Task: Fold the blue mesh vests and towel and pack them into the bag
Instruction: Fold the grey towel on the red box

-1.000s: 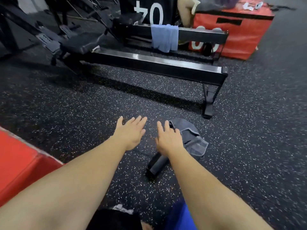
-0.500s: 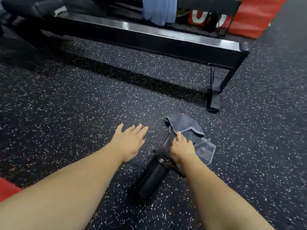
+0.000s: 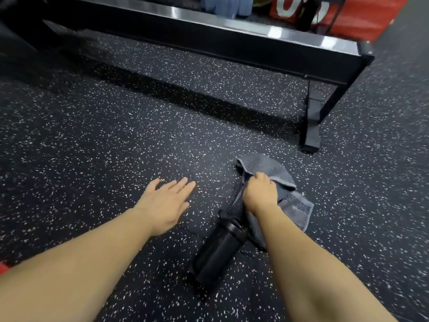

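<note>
Your right hand (image 3: 261, 194) is clenched on the grey towel (image 3: 294, 205), fingers curled into a fold near its middle, knuckles up. The towel lies crumpled on the speckled floor (image 3: 92, 147), just past the cap end of the black bottle (image 3: 218, 249) and to its right, with one edge touching the cap. Your right forearm crosses over the towel's near part and hides it. The bottle lies on its side, with its cap pointing away from you and its base toward you. Your left hand (image 3: 166, 203) is released, to the left of the bottle and apart from it, with palm down and fingers straight and close together. It grasps nothing, and you cannot tell whether the palm touches the floor or hangs just above it. Well beyond the bottle a black rail (image 3: 209, 38) with a shiny top runs across the view, and its leg (image 3: 312, 126) stands on the floor beyond the towel, to the bottle's far right. Past the rail, at the top edge, a blue cloth (image 3: 226, 6) hangs down, cut off by the frame, so what it is cannot be made out. A red block (image 3: 362, 17) with white marks sits to its right. A sliver of red (image 3: 2, 267) shows at the left edge, far left of the bottle.
</note>
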